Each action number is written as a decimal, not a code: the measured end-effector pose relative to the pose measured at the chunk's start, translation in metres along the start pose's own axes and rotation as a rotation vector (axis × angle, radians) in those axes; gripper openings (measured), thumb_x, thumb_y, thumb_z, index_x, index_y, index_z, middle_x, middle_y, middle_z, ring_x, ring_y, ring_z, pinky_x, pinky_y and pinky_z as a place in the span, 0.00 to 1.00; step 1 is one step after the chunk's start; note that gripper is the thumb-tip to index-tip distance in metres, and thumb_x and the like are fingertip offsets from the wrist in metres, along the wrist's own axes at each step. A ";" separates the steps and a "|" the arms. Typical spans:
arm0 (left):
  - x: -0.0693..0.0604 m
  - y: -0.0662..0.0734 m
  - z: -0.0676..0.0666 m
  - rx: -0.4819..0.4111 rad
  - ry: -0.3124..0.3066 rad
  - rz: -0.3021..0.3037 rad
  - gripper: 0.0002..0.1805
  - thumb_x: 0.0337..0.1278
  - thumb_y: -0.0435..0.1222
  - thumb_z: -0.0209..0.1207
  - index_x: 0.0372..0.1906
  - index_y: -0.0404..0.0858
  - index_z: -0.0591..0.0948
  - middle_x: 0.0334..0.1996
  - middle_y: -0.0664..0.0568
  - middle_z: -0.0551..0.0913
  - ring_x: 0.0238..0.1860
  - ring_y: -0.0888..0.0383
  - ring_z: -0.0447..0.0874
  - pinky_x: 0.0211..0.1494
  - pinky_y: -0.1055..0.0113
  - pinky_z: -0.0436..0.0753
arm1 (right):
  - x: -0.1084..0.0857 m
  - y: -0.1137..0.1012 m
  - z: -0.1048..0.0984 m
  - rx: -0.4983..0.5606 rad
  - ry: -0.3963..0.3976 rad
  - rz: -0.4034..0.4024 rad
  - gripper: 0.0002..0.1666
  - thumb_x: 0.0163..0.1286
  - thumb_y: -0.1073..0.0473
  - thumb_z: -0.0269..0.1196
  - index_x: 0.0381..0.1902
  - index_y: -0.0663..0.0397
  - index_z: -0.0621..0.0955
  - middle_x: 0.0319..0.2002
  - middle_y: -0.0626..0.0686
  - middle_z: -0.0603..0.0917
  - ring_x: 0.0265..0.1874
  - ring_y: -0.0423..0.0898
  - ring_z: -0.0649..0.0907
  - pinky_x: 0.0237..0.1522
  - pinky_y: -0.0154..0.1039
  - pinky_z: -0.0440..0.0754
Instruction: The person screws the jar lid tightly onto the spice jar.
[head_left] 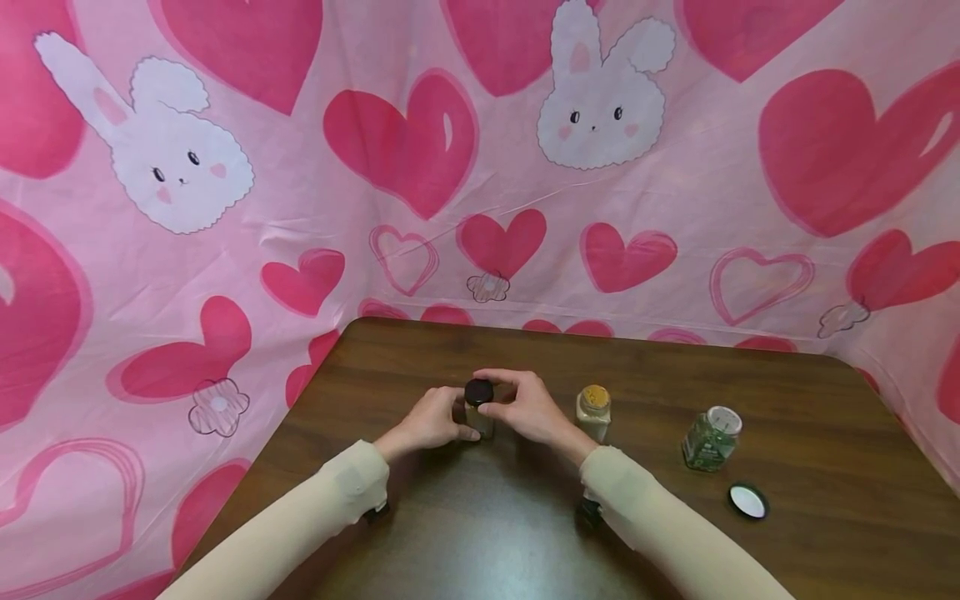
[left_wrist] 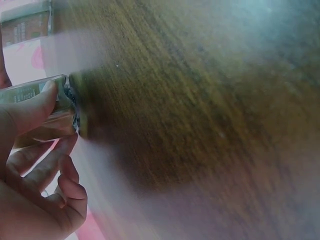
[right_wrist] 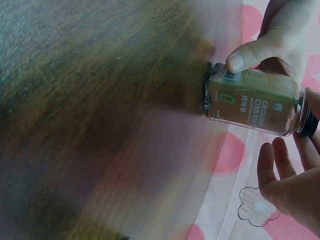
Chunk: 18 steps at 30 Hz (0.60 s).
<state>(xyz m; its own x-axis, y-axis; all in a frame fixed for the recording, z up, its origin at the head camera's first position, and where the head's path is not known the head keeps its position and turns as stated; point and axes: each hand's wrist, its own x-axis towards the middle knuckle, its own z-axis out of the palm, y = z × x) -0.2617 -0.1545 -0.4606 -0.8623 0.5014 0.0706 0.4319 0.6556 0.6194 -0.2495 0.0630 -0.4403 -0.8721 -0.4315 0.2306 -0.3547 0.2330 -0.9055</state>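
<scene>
A small glass jar of ground cinnamon point(head_left: 484, 423) stands upright on the table, topped with a black lid point(head_left: 478, 390). My left hand point(head_left: 429, 423) grips the jar low on its body, thumb on the near side; the left wrist view shows that thumb across the jar point(left_wrist: 57, 122). From the right, my right hand point(head_left: 528, 408) holds the lid between thumb and fingers. In the right wrist view the jar point(right_wrist: 255, 102) has its brown label facing the camera, and some fingers of the right hand point(right_wrist: 295, 185) stand off the glass.
To the right stand an uncapped jar of yellowish powder point(head_left: 594, 415) and an uncapped jar of green herbs point(head_left: 707, 443). A black-rimmed lid point(head_left: 748, 501) lies white side up on the brown table point(head_left: 480, 533). Pink heart-patterned cloth point(head_left: 420, 250) hangs behind.
</scene>
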 end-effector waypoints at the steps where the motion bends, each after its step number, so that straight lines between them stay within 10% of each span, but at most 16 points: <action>1: 0.000 0.000 0.000 0.000 0.000 -0.002 0.25 0.49 0.35 0.82 0.54 0.36 0.87 0.39 0.51 0.90 0.36 0.58 0.86 0.43 0.57 0.84 | 0.000 0.000 0.000 0.001 0.003 0.004 0.28 0.66 0.66 0.75 0.63 0.53 0.85 0.57 0.57 0.87 0.35 0.56 0.87 0.38 0.44 0.84; 18: -0.001 0.003 0.001 0.004 0.005 0.005 0.24 0.49 0.35 0.82 0.52 0.35 0.87 0.32 0.55 0.88 0.32 0.60 0.83 0.38 0.61 0.81 | -0.001 -0.003 0.004 -0.076 0.081 0.006 0.26 0.62 0.65 0.77 0.59 0.50 0.88 0.50 0.53 0.89 0.31 0.56 0.84 0.32 0.42 0.80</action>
<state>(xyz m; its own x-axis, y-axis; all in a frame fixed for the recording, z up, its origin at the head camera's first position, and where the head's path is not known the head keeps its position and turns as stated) -0.2593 -0.1528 -0.4597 -0.8614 0.5020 0.0780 0.4375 0.6550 0.6160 -0.2465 0.0589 -0.4391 -0.8975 -0.3591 0.2560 -0.3713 0.3021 -0.8780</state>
